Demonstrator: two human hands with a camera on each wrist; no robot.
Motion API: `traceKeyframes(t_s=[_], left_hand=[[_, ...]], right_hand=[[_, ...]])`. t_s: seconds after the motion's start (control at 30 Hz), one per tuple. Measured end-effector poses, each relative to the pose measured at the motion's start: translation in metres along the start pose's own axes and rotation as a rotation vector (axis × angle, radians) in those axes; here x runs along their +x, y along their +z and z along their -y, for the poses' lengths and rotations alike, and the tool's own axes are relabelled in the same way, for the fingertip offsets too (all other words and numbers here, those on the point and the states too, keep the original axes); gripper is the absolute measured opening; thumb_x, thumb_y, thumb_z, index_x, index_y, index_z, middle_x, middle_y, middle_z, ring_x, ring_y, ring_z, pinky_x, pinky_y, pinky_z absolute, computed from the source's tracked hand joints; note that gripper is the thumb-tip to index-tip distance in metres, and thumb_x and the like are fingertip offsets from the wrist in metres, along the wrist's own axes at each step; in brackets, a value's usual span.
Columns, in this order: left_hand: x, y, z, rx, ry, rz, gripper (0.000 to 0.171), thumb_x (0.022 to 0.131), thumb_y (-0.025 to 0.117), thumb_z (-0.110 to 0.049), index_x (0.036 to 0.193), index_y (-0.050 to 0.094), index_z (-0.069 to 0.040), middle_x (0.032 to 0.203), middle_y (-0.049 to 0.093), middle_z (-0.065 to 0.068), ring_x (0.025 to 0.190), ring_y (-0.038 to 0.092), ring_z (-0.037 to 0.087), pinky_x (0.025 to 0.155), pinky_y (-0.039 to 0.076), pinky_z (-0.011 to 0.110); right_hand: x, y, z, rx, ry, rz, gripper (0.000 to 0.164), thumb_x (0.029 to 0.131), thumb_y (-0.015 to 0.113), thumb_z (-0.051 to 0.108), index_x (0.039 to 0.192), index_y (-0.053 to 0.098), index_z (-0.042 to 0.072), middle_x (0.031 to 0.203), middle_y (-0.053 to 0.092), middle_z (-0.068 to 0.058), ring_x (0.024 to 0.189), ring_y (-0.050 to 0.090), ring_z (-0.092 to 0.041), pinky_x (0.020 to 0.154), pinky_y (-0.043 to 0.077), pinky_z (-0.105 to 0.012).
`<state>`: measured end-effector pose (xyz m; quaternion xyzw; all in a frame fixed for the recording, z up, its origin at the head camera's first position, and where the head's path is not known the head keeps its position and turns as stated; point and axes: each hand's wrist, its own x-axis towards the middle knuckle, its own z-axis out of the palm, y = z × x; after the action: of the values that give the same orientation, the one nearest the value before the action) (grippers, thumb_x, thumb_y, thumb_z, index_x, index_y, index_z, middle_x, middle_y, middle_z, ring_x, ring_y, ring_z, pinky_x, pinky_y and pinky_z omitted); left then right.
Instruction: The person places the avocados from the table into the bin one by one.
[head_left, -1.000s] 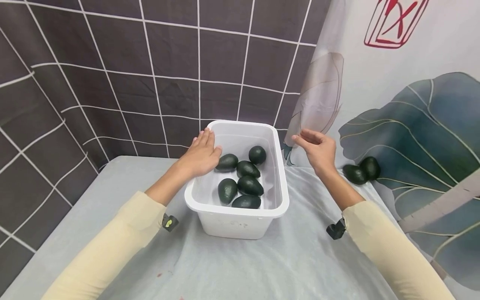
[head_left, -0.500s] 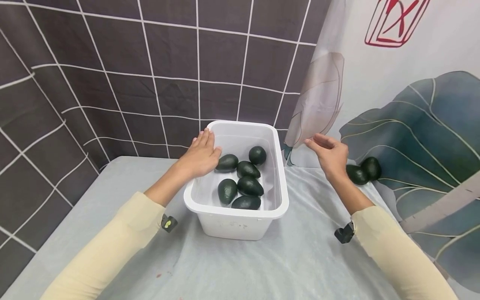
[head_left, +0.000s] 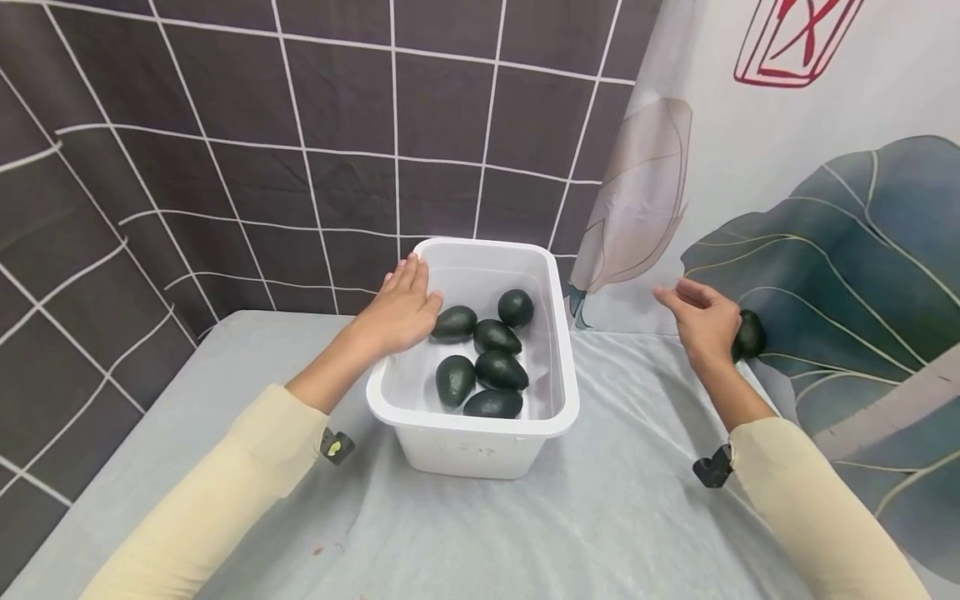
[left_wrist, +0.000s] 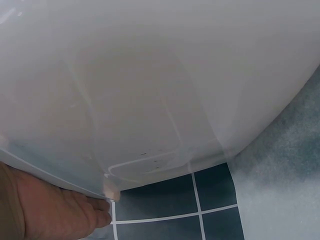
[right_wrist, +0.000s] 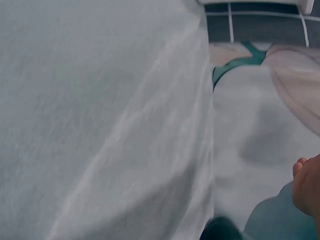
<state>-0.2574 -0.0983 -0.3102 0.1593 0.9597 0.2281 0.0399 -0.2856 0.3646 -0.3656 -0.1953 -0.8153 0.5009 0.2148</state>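
Observation:
My left hand (head_left: pixel 402 308) rests with straight fingers over the left rim of a white plastic tub (head_left: pixel 472 427). In the left wrist view the same hand (left_wrist: pixel 57 212) lies against the tub's outer wall (left_wrist: pixel 150 100). Several dark green avocados (head_left: pixel 501 371) lie on the tub's floor. Off to the right, my right hand (head_left: pixel 705 321) hovers above the cloth, fingers loosely bent and nothing held. Just behind it sits another avocado (head_left: pixel 750 335) against the backdrop, partly covered by the hand. The right wrist view catches a dark avocado (right_wrist: pixel 222 229) at its bottom edge.
A pale grey cloth (head_left: pixel 600 517) covers the table. Behind the tub hangs a dark grid-patterned backdrop (head_left: pixel 337 100). A white curtain with a printed leaf (head_left: pixel 847 250) borders the right side.
My right hand has moved rightward, away from the tub and toward the avocados at the right, hiding one of them. The left hand and the tub have stayed in place.

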Motion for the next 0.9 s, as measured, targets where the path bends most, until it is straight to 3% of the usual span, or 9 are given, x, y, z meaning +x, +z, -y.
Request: traceKeyframes(t_s=[0.27,0.37,0.53,0.67,0.9], left_hand=[[0.0,0.0,0.0,-0.02,0.003,0.013,0.078,0.119,0.023,-0.038,0.176,0.002,0.01,0.188,-0.01,0.028,0.178,-0.009,0.044,0.147,-0.003,0.054],[0.0,0.0,0.0,-0.018,0.002,0.012,0.077,0.119,0.023,-0.038,0.176,0.002,0.01,0.188,-0.01,0.028,0.178,-0.009,0.044,0.146,-0.003,0.055],[0.0,-0.001,0.0,-0.018,0.008,0.006,0.078,0.119,0.023,-0.038,0.177,0.003,0.01,0.188,-0.009,0.028,0.178,-0.008,0.045,0.147,-0.002,0.055],[0.0,-0.002,0.0,-0.018,0.003,0.009,0.078,0.119,0.024,-0.038,0.177,0.003,0.01,0.188,-0.01,0.027,0.178,-0.008,0.044,0.147,-0.002,0.054],[-0.001,-0.002,0.001,-0.022,0.008,0.004,0.078,0.119,0.024,-0.038,0.177,0.003,0.01,0.188,-0.01,0.027,0.178,-0.008,0.044,0.147,-0.001,0.055]], right_hand=[[0.012,-0.014,-0.016,-0.046,0.085,-0.059,0.074,0.09,0.093,0.057,0.153,0.074,0.024,0.15,0.078,0.003,0.108,0.067,0.013,0.122,0.051,-0.022],[0.016,-0.017,-0.021,-0.077,0.087,-0.073,0.076,0.09,0.093,0.057,0.154,0.073,0.022,0.151,0.076,0.001,0.12,0.071,0.007,0.128,0.047,-0.025],[0.022,-0.023,-0.029,-0.073,0.123,-0.09,0.076,0.091,0.092,0.055,0.156,0.071,0.021,0.151,0.076,0.007,0.15,0.062,-0.007,0.135,0.039,-0.026],[0.026,-0.028,-0.037,-0.056,0.153,-0.093,0.076,0.092,0.092,0.053,0.157,0.069,0.021,0.153,0.074,0.01,0.157,0.057,-0.01,0.137,0.035,-0.028],[0.025,-0.036,-0.046,-0.067,0.189,-0.095,0.074,0.097,0.087,0.051,0.161,0.066,0.02,0.162,0.069,0.005,0.169,0.034,-0.01,0.137,0.038,-0.033]])
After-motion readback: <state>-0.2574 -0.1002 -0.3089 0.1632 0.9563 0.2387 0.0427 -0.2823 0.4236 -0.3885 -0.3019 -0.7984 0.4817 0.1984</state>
